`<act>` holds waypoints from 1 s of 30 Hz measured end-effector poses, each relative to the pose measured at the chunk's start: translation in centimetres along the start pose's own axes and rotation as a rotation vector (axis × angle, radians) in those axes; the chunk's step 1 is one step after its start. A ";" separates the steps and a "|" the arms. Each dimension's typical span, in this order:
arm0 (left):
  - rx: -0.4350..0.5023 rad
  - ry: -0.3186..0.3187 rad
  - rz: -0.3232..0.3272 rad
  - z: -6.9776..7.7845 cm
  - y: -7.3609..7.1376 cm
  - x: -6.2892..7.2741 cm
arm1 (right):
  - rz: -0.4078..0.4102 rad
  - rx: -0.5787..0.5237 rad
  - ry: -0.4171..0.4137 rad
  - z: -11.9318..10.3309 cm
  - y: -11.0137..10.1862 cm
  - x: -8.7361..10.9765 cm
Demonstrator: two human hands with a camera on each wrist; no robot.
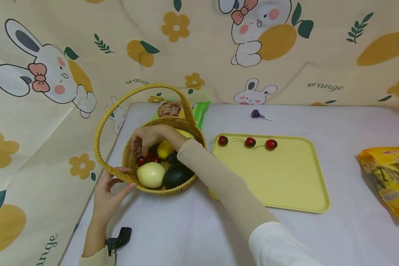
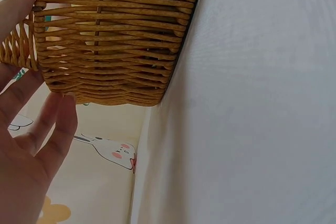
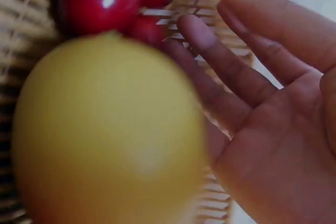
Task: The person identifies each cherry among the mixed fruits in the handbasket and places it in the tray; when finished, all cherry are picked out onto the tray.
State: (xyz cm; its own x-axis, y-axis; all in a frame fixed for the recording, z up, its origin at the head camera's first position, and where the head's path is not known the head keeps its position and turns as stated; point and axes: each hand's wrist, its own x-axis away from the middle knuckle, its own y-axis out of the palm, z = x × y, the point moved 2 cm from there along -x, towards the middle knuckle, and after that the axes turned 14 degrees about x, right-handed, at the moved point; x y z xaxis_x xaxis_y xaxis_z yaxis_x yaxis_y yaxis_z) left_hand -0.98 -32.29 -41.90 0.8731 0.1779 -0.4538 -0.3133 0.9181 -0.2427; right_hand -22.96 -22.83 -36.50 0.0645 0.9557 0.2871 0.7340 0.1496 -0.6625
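A woven basket (image 1: 176,191) with a tall hoop handle stands at the left of the table. My left hand (image 1: 108,197) grips it at the foot of the handle, thumb on one side and fingers on the other. Over the basket's inside reaches my right hand (image 1: 149,136), its fingers loosely bent and pointing down by the dark red cherries (image 1: 141,160). In the right wrist view those fingers (image 3: 231,72) are spread beside the cherries and a large yellow fruit (image 3: 110,129). Also inside are a pale yellow round fruit (image 1: 151,175), a dark green fruit (image 1: 177,176) and a lemon (image 1: 165,149).
Right of the basket lies a yellow tray (image 1: 286,177) with three cherries (image 1: 250,142) along its far edge. A purple-wrapped lollipop (image 1: 256,113) is behind it. A green snack bag (image 1: 199,111) lies behind the basket, and a yellow bag (image 1: 390,181) at far right.
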 end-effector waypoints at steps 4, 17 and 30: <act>0.004 -0.007 -0.007 0.0 0.2 -0.1 | -0.004 -0.026 0.024 1.2 0.1 0.5; 0.003 0.023 -0.011 0.2 0.2 0.0 | -0.017 0.063 0.027 1.7 1.0 0.6; -0.018 -0.049 -0.015 0.4 0.2 0.0 | -0.025 0.108 0.004 1.8 1.4 0.2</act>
State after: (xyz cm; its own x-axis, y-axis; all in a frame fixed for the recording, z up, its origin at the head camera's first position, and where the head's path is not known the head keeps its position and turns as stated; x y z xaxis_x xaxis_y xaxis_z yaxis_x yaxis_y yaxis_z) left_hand -0.87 -31.98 -41.55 0.8948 0.1821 -0.4076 -0.3065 0.9144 -0.2644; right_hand -23.14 -21.99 -38.63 0.0494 0.9504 0.3071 0.6579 0.2004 -0.7259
